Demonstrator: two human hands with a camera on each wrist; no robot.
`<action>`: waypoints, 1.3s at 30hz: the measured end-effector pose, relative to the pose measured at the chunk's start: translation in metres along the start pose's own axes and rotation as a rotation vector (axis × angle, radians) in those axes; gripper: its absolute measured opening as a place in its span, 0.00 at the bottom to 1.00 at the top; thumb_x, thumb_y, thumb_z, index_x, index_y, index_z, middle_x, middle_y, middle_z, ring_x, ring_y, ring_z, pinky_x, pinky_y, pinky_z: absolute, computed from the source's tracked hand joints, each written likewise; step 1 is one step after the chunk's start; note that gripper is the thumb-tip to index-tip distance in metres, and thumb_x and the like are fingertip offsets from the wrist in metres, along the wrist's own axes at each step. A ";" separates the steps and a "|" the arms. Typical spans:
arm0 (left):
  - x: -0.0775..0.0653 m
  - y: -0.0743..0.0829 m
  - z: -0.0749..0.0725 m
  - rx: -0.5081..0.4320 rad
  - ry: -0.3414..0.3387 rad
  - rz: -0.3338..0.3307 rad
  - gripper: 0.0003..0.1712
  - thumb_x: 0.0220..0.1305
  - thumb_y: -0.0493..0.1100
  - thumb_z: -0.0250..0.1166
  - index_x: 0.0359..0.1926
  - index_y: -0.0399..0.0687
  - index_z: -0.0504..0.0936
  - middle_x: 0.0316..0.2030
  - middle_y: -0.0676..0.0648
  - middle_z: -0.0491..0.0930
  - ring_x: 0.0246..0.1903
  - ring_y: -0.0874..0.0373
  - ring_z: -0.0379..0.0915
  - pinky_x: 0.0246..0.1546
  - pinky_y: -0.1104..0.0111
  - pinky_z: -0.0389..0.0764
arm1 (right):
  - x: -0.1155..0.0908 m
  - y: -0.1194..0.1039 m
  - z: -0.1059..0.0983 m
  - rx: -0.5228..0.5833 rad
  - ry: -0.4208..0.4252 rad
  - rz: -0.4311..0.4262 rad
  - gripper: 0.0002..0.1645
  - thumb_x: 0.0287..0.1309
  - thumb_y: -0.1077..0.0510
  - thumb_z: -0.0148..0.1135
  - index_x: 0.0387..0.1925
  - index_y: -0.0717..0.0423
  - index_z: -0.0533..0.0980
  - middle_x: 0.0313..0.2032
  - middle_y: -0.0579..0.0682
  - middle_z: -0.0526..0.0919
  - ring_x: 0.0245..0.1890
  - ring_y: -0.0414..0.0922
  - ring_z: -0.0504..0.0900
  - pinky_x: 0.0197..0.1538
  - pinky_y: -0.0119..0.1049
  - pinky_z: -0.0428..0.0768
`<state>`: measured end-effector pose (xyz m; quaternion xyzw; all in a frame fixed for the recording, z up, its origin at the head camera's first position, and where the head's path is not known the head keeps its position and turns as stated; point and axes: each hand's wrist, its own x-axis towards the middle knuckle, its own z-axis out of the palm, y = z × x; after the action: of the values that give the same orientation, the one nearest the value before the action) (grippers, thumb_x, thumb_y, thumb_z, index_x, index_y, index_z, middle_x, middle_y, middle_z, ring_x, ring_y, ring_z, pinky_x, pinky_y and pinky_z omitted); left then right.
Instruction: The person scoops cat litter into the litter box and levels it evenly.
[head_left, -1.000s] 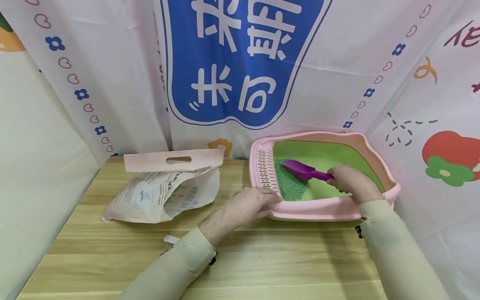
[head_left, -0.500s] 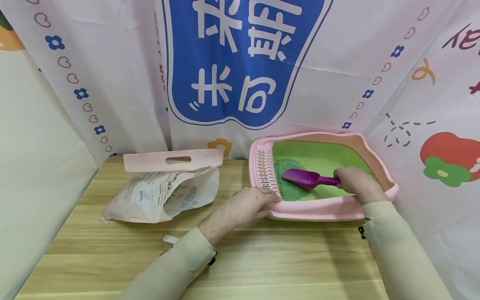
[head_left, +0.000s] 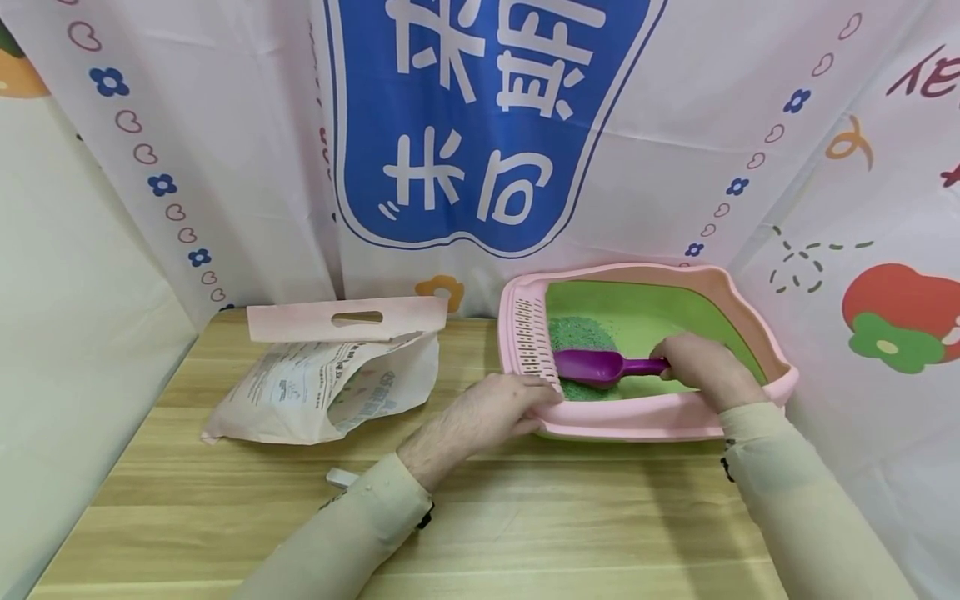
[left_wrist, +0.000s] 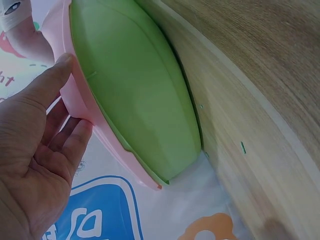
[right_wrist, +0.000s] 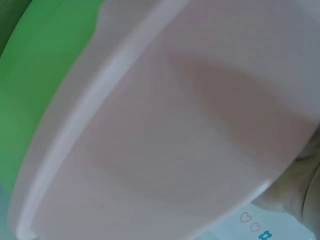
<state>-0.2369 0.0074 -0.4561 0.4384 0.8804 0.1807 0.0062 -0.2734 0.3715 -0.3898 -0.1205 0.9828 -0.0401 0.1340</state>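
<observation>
A pink-rimmed green litter box (head_left: 637, 419) stands at the right of the table, with green granular litter (head_left: 581, 333) at its left end. My right hand (head_left: 705, 367) reaches over the front rim and grips the handle of a purple scoop (head_left: 592, 368). The scoop's blade lies on the litter, its tip by the perforated pink ledge (head_left: 527, 333). At the box's front left corner, my left hand (head_left: 498, 408) holds the rim; the left wrist view shows its thumb and fingers (left_wrist: 75, 142) on the pink edge. In the right wrist view the pink rim (right_wrist: 150, 150) hides the scoop.
An opened paper-like bag (head_left: 292, 392) with a cut-out handle lies to the left on the wooden table (head_left: 525, 533). A small white object (head_left: 341, 478) is partly behind the left forearm. Printed cloth (head_left: 637, 183) hangs behind and beside the table.
The right hand has shifted the scoop nearer the front, and its tip has moved left toward the ledge. More litter shows behind it. The left hand has stayed on the rim.
</observation>
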 end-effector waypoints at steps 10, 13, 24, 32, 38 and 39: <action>0.000 -0.001 0.000 0.006 -0.002 0.000 0.25 0.81 0.48 0.79 0.74 0.59 0.89 0.74 0.54 0.90 0.72 0.55 0.89 0.76 0.61 0.89 | 0.002 0.001 -0.001 -0.111 0.091 -0.092 0.08 0.70 0.65 0.77 0.36 0.49 0.88 0.31 0.47 0.88 0.33 0.49 0.83 0.41 0.53 0.88; 0.000 -0.001 0.000 0.010 -0.008 -0.001 0.26 0.81 0.48 0.79 0.74 0.59 0.89 0.74 0.54 0.89 0.73 0.56 0.89 0.77 0.61 0.89 | 0.008 0.000 0.000 -0.149 0.112 -0.096 0.04 0.73 0.61 0.79 0.40 0.52 0.89 0.32 0.49 0.90 0.33 0.50 0.85 0.42 0.57 0.90; 0.000 -0.001 0.000 0.004 -0.016 -0.008 0.27 0.80 0.50 0.79 0.75 0.59 0.88 0.75 0.54 0.89 0.74 0.56 0.87 0.78 0.62 0.87 | 0.015 -0.010 0.007 -0.058 0.006 0.016 0.11 0.79 0.54 0.76 0.38 0.54 0.92 0.26 0.47 0.82 0.29 0.47 0.77 0.34 0.40 0.75; 0.000 -0.001 -0.001 -0.004 -0.021 -0.016 0.28 0.80 0.50 0.79 0.76 0.59 0.88 0.76 0.54 0.89 0.76 0.56 0.86 0.80 0.61 0.86 | 0.013 -0.010 0.005 -0.005 -0.064 0.099 0.12 0.80 0.54 0.74 0.39 0.56 0.92 0.25 0.47 0.80 0.26 0.45 0.76 0.31 0.37 0.75; 0.000 -0.001 0.000 0.009 -0.013 -0.006 0.27 0.80 0.50 0.79 0.75 0.58 0.88 0.75 0.54 0.89 0.76 0.57 0.86 0.80 0.62 0.86 | 0.006 -0.009 -0.004 -0.028 -0.021 0.062 0.12 0.82 0.55 0.71 0.40 0.59 0.88 0.28 0.51 0.82 0.28 0.48 0.79 0.32 0.42 0.79; 0.000 -0.001 0.000 0.009 -0.012 -0.006 0.27 0.80 0.50 0.79 0.75 0.58 0.88 0.75 0.54 0.89 0.76 0.57 0.86 0.80 0.62 0.86 | 0.005 -0.009 -0.007 -0.033 -0.009 0.061 0.13 0.83 0.55 0.70 0.40 0.60 0.86 0.28 0.51 0.82 0.29 0.49 0.79 0.33 0.43 0.80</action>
<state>-0.2374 0.0067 -0.4567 0.4367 0.8826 0.1739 0.0102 -0.2780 0.3624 -0.3835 -0.0930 0.9859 -0.0193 0.1378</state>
